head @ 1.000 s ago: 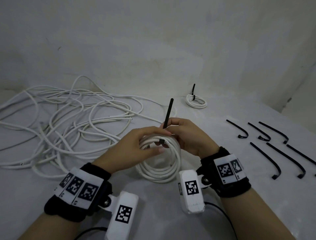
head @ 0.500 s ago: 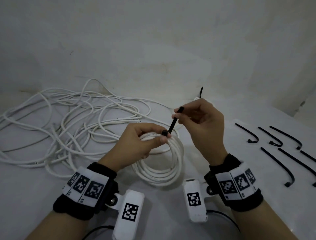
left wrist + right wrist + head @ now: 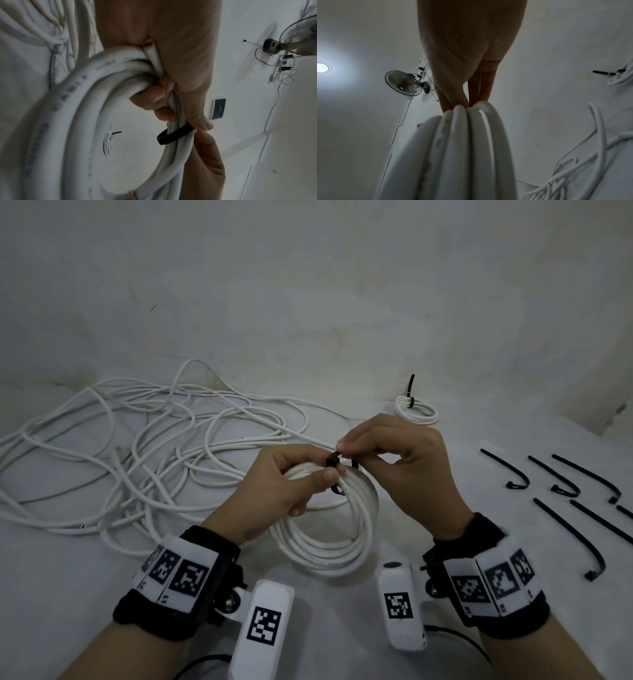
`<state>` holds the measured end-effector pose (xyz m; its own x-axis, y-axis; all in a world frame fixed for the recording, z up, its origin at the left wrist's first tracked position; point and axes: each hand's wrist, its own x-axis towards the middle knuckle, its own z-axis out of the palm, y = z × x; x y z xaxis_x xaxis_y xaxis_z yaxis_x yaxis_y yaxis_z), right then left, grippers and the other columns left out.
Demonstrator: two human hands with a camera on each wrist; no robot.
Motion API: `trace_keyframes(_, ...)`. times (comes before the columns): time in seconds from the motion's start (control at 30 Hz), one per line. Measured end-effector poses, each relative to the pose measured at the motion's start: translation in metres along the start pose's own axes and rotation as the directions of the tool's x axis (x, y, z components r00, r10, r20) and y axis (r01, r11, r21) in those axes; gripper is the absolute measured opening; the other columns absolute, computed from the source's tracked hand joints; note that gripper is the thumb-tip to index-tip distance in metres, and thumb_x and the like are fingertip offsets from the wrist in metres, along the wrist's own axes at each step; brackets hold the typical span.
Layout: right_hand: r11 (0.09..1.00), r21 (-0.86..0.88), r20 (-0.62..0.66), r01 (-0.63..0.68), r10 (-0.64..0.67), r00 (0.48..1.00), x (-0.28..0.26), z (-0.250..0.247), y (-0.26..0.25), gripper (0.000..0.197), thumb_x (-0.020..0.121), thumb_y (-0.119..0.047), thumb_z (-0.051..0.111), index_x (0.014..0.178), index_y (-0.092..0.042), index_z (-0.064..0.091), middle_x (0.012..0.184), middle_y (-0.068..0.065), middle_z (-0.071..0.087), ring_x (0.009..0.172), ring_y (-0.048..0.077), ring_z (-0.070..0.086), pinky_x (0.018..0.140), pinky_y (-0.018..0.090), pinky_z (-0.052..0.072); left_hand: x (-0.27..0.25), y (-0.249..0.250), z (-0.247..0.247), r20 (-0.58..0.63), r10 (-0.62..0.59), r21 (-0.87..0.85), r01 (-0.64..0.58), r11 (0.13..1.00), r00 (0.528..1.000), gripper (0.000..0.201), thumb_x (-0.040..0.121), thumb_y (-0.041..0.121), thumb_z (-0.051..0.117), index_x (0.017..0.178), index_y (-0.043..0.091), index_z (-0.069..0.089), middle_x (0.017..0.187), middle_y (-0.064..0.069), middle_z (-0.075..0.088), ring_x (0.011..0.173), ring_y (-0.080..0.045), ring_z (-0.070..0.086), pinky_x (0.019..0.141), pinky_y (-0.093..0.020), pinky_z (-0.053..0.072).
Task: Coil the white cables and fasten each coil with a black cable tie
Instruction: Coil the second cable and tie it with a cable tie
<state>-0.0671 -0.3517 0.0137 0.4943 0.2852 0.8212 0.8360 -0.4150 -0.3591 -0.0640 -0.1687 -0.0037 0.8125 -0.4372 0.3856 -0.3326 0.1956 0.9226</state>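
Left wrist view: coil (image 3: 72,102) jacket print blurred, unreadable.

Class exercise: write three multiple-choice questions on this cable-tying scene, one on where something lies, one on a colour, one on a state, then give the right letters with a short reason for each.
1. Where does the finished small coil lie?
A. far side of the table, near the wall
B. under the left wrist
C. among the spare ties

2. What colour is the cable tie on the held coil?
A. white
B. black
C. red

3. What is the left hand doing?
A. lying flat and open
B. gripping the held coil
C. pulling the loose cables

Answers: 1 A, it sits beyond both hands by the wall. 2 B, a black band wraps the white turns. 3 B, its fingers curl round the turns while the right hand pinches the tie.
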Motion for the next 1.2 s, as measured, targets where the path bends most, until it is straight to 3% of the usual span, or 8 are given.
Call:
trace_keyframes(0.27, 0.999, 0.017, 0.016, -0.038, 0.037, 0.999, -0.001, 0.000, 0.002, 0.014, 0.077, 0.007, 0.070, 0.082, -0.006, 0.074, 0.082, 0.003, 0.070, 0.079, 0.009, 0.067, 0.064, 0.030, 0.054, 0.000, 0.000, -0.001, -0.025, -0.029, -0.002, 0.029, 1.000, 0.999, 0.009, 0.066, 0.034, 0.069, 0.071, 0.029, 0.075, 0.056, 0.007, 0.061, 0.038, -0.004, 0.036, 0.038, -0.015, 0.032)
trace_keyframes(0.43, 0.998, 0.043, 0.012, -0.048, 0.048, 0.999, -0.001, 0.002, 0.004, 0.011, 0.078, 0.005, 0.069, 0.079, -0.005, 0.073, 0.082, 0.003, 0.070, 0.079, 0.011, 0.067, 0.065, 0.032, 0.054, 0.001, 0.000, -0.001, -0.050, -0.088, 0.019, 0.089, 0.996, 0.995, 0.010, 0.073, 0.021, 0.067, 0.068, 0.024, 0.074, 0.055, 0.004, 0.057, 0.037, -0.006, 0.035, 0.038, -0.015, 0.031)
trace_keyframes(0.53, 0.990, 0.108, 0.014, -0.085, 0.084, 0.996, -0.002, 0.004, 0.004, 0.011, 0.078, 0.006, 0.068, 0.080, -0.004, 0.073, 0.081, 0.005, 0.069, 0.078, 0.015, 0.068, 0.064, 0.033, 0.054, 0.000, 0.002, -0.001, -0.032, -0.107, 0.017, 0.108, 0.994, 0.994, 0.009, 0.075, 0.022, 0.075, 0.066, 0.022, 0.073, 0.054, 0.004, 0.056, 0.037, -0.005, 0.035, 0.038, -0.015, 0.031)
trace_keyframes(0.6, 0.989, 0.115, 0.023, -0.094, 0.092, 0.995, -0.002, 0.006, 0.004, 0.012, 0.078, 0.006, 0.068, 0.080, -0.005, 0.073, 0.080, 0.005, 0.069, 0.077, 0.016, 0.068, 0.064, 0.033, 0.054, 0.000, 0.003, -0.001, -0.049, -0.117, 0.007, 0.117, 0.993, 0.992, 0.007, 0.070, 0.026, 0.072, 0.065, 0.021, 0.073, 0.054, 0.003, 0.055, 0.036, -0.005, 0.034, 0.038, -0.016, 0.030)
trace_keyframes(0.73, 0.985, 0.138, 0.040, -0.106, 0.101, 0.994, -0.001, 0.006, 0.000, 0.013, 0.078, 0.005, 0.067, 0.082, -0.005, 0.073, 0.079, 0.003, 0.070, 0.076, 0.012, 0.068, 0.065, 0.031, 0.055, 0.000, 0.002, -0.001, -0.053, -0.123, 0.022, 0.124, 0.992, 0.991, 0.006, 0.069, 0.028, 0.073, 0.065, 0.024, 0.073, 0.054, 0.003, 0.054, 0.037, -0.006, 0.034, 0.038, -0.017, 0.030)
trace_keyframes(0.9, 0.961, 0.169, 0.096, -0.218, 0.205, 0.974, -0.003, 0.003, -0.005, 0.014, 0.083, 0.004, 0.064, 0.090, -0.005, 0.071, 0.084, 0.001, 0.072, 0.080, 0.008, 0.070, 0.072, 0.018, 0.053, 0.001, 0.000, 0.000, -0.102, -0.143, 0.000, 0.144, 0.990, 0.984, 0.007, 0.067, 0.029, 0.069, 0.062, 0.024, 0.072, 0.052, 0.003, 0.051, 0.037, -0.006, 0.033, 0.038, -0.016, 0.029)
trace_keyframes(1.07, 0.953, 0.167, 0.154, -0.252, 0.227, 0.962, -0.003, -0.001, -0.009, 0.006, 0.084, 0.000, 0.067, 0.090, 0.000, 0.066, 0.084, 0.005, 0.072, 0.080, 0.010, 0.071, 0.072, 0.022, 0.056, 0.001, 0.000, 0.001, -0.100, -0.137, 0.039, 0.142, 0.989, 0.985, 0.010, 0.071, 0.025, 0.067, 0.072, 0.015, 0.070, 0.049, 0.007, 0.051, 0.039, -0.006, 0.033, 0.039, -0.016, 0.029)
trace_keyframes(1.2, 0.968, 0.104, 0.129, -0.229, 0.215, 0.968, -0.001, 0.000, -0.010, 0.004, 0.084, 0.000, 0.067, 0.086, -0.004, 0.065, 0.082, 0.002, 0.070, 0.078, 0.009, 0.070, 0.069, 0.017, 0.054, 0.001, 0.002, 0.002, -0.103, -0.147, 0.067, 0.154, 0.986, 0.984, 0.006, 0.082, 0.008, 0.064, 0.081, 0.011, 0.069, 0.047, 0.008, 0.053, 0.039, -0.005, 0.032, 0.040, -0.018, 0.029)
